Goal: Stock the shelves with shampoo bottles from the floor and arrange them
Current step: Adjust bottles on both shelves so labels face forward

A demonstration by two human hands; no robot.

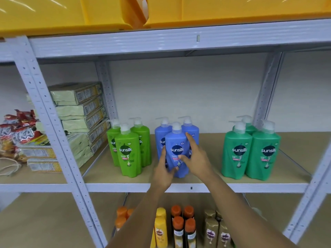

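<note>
On the middle shelf (209,145) stand three groups of Sunsilk pump bottles: light green (128,151) at left, blue in the centre, teal green (236,153) at right. The front blue bottle (175,140) stands upright ahead of two other blue ones (191,127). My left hand (163,170) grips its lower left side, thumb across the front. My right hand (196,158) touches its right side, with the index finger straight up along the edge and the thumb on the label.
Pale green boxed packs (80,108) are stacked left of the bottles, with red snack bags (16,129) beyond the shelf post (53,122). Yellow bins (107,13) sit on top. The lower shelf holds orange (121,217), yellow (160,228), brown (179,228) and gold (211,230) bottles.
</note>
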